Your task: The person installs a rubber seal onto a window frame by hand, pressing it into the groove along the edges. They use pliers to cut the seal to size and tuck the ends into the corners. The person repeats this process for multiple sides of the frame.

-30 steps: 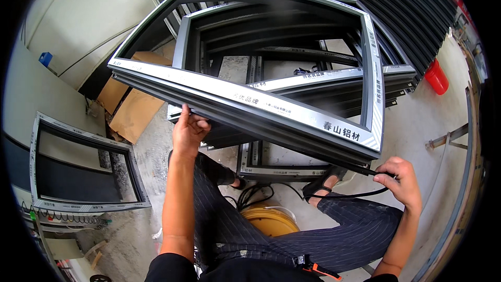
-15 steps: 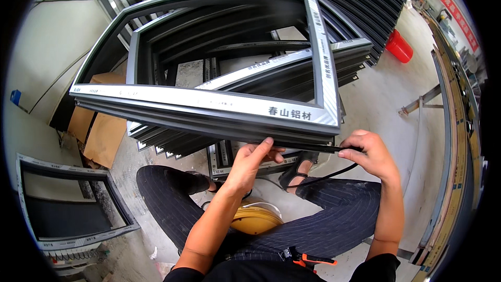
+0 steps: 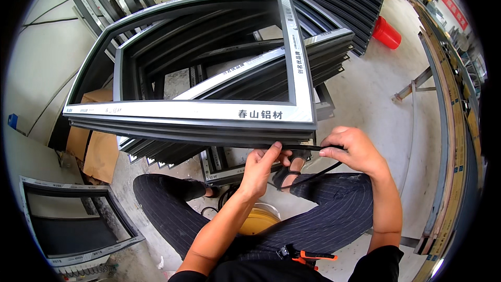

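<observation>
A stack of dark metal window frames [image 3: 198, 110] with white protective film lies in front of me. My left hand [image 3: 258, 171] is at the stack's near edge, thumb and fingers pinching a thin black rubber sealing strip [image 3: 302, 148] against the side of a frame. Just past the near right corner, my right hand [image 3: 356, 149] grips the same strip between thumb and fingers. From there the strip's loose length droops toward my foot. Whether the strip sits in a groove is too dark to tell.
A yellow round container [image 3: 259, 221] stands between my legs. On my lap lies an orange-and-black-handled tool [image 3: 315, 255]. Cardboard [image 3: 100, 156] and another frame [image 3: 78, 257] are at left. A red bucket [image 3: 386, 33] and long profiles [image 3: 453, 125] are at right.
My left hand has slid right along the frame edge, closer to the corner and to my right hand. The whole view has shifted, with the stack now further left.
</observation>
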`<move>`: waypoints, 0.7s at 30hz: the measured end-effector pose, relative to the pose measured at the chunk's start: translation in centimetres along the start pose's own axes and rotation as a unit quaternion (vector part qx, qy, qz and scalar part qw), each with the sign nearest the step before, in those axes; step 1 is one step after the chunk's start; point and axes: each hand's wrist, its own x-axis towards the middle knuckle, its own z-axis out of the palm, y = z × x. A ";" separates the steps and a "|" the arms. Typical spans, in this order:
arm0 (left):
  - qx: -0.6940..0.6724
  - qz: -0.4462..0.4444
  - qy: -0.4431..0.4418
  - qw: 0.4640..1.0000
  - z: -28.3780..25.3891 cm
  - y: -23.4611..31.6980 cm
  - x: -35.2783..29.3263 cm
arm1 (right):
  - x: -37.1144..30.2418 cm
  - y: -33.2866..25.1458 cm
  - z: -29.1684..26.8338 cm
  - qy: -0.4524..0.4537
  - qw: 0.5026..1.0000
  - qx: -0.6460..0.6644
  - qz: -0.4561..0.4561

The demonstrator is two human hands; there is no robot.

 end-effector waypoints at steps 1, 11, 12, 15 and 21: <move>-0.011 -0.006 0.008 1.000 0.3 0.0 0.0 | 0.0 0.2 0.1 -0.001 1.000 0.001 -0.001; 0.015 0.023 0.102 0.994 -5.9 2.5 -1.4 | 0.8 -0.2 -0.4 -0.002 1.000 -0.027 -0.013; 0.018 0.040 0.161 0.986 -7.5 3.8 -2.2 | 0.7 -0.2 -0.6 -0.003 1.000 -0.026 -0.014; 0.034 0.106 0.281 0.953 -14.0 6.7 -4.7 | 1.0 -0.4 -1.8 0.019 0.999 -0.018 -0.023; 0.285 0.423 0.408 0.758 -13.2 12.8 -8.3 | 9.2 -3.4 -5.3 0.195 0.963 -0.100 -0.157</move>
